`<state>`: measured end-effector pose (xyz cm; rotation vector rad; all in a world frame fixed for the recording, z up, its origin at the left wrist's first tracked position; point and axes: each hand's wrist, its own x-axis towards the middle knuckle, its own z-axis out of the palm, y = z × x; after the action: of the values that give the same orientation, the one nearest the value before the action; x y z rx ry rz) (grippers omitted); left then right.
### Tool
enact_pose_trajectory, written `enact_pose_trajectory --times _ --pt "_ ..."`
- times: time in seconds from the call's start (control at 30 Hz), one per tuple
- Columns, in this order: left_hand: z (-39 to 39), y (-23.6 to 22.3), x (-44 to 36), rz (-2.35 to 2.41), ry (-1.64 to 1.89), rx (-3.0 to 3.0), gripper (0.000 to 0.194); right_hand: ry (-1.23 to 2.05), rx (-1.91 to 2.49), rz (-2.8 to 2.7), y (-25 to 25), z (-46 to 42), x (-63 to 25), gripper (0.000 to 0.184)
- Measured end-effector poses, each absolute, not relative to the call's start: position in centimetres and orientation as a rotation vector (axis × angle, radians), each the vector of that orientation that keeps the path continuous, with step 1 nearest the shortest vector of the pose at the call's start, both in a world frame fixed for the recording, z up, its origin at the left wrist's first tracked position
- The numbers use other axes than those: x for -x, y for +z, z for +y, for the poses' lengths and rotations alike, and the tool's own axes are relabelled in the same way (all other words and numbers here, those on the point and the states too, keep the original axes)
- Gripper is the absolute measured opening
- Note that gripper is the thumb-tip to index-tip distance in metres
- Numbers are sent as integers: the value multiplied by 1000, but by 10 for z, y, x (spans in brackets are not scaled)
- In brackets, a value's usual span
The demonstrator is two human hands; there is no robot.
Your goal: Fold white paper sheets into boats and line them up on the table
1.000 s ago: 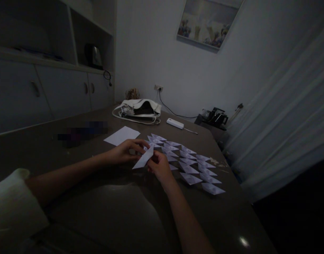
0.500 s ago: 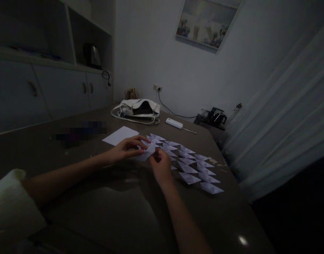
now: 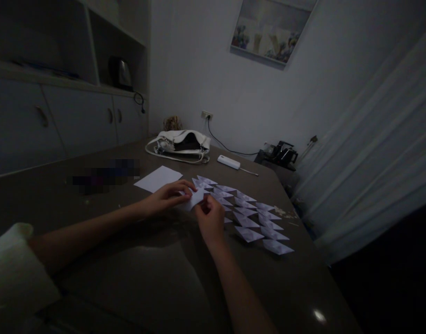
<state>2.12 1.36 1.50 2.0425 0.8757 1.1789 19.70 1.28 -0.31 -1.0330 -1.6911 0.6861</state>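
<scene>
The paper [image 3: 198, 198] lay over the desk [image 3: 136, 273] between the left hand [image 3: 167, 195], half-curled and gripping its left side, and the right hand [image 3: 212, 220], pinching its right end, long axis partly hidden.

Fingers of both hands [image 3: 169, 195] partly hide the folded paper [image 3: 196, 198].

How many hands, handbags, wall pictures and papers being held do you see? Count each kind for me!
Hands: 2, left hand and right hand
Held papers: 1 folded paper
Handbags: 1 white handbag
Wall pictures: 1 framed picture
Total: 5
</scene>
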Motion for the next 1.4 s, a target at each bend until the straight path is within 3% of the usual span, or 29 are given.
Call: enact_pose_trajectory --times 0.3,0.8,1.4 --pt "18 18 -10 666 1120 -2178 23 1076 874 -1581 -8 21 -197 14" --pt "21 16 -8 670 1117 -2193 20 1300 771 -1549 -9 17 -193 17" --pt "16 12 -18 849 1098 -1871 33 1194 814 -1440 -3 18 -195 22"
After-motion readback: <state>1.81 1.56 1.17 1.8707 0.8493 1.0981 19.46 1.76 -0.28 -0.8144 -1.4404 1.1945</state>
